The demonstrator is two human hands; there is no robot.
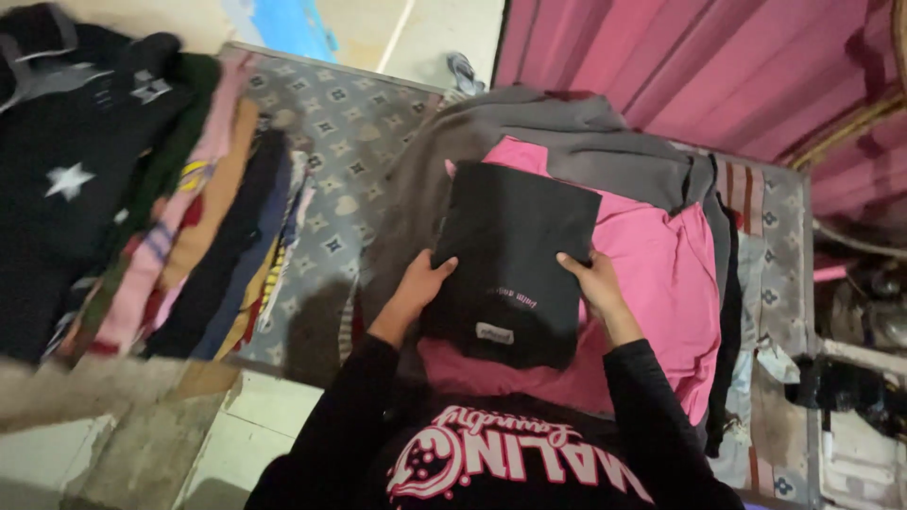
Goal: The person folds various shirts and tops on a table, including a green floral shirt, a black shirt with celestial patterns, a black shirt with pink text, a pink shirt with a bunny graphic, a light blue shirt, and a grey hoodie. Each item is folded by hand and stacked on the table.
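A folded black garment [515, 260] with a small white label lies on top of a pink garment [666, 283]. My left hand [422, 280] grips its left edge, thumb on top. My right hand [590, 277] grips its right edge the same way. Both arms wear black sleeves. Under the pink garment lies a grey garment [586, 142]. All rest on a grey patterned cloth [354, 142] that covers the surface.
A row of folded clothes [203, 236] in black, pink, tan and striped colours overlaps at the left. A pink corrugated wall [699, 57] rises at the back right. Clutter sits at the far right [860, 321]. Pale floor tiles [255, 425] show below.
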